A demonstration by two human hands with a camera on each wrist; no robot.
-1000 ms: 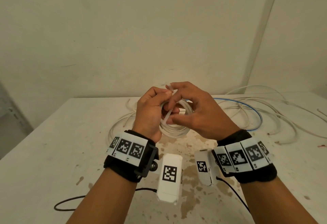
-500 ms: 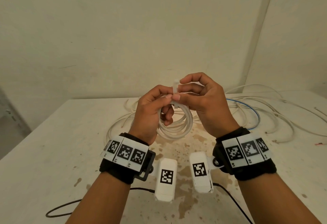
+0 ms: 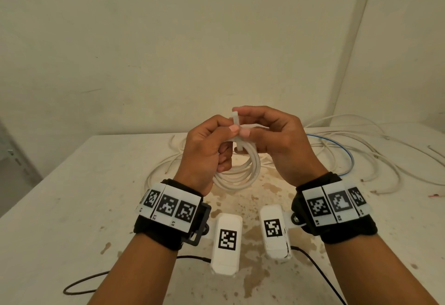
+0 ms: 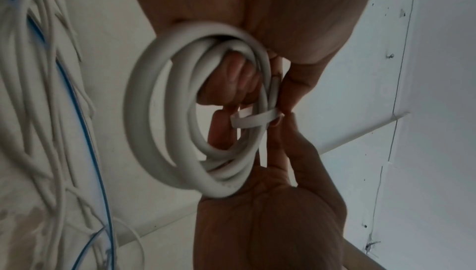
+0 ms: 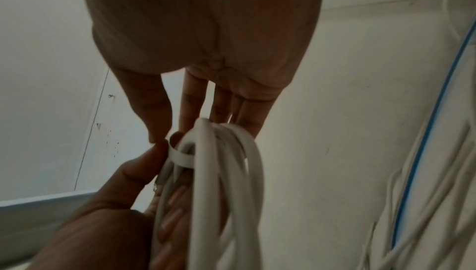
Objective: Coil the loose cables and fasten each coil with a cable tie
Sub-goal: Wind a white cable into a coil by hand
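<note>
A white cable coil hangs above the table between both hands. A white cable tie loops round the top of the coil, its tail pointing up. My left hand has fingers curled through the coil, and its thumb and forefinger pinch the tie. My right hand pinches the tie from the right. In the left wrist view, the tie wraps the coil loosely. The right wrist view shows the tie crossing the coil between both thumbs.
Loose white cables and a thin blue cable lie tangled at the back right of the stained white table. More white cable lies behind the hands. A black wire trails near the front edge. A wall stands close behind.
Both hands have risen a little with the coil. The tie, held slanted across the coil a second ago, now stands upright, looped round the coil's top between the fingertips.
</note>
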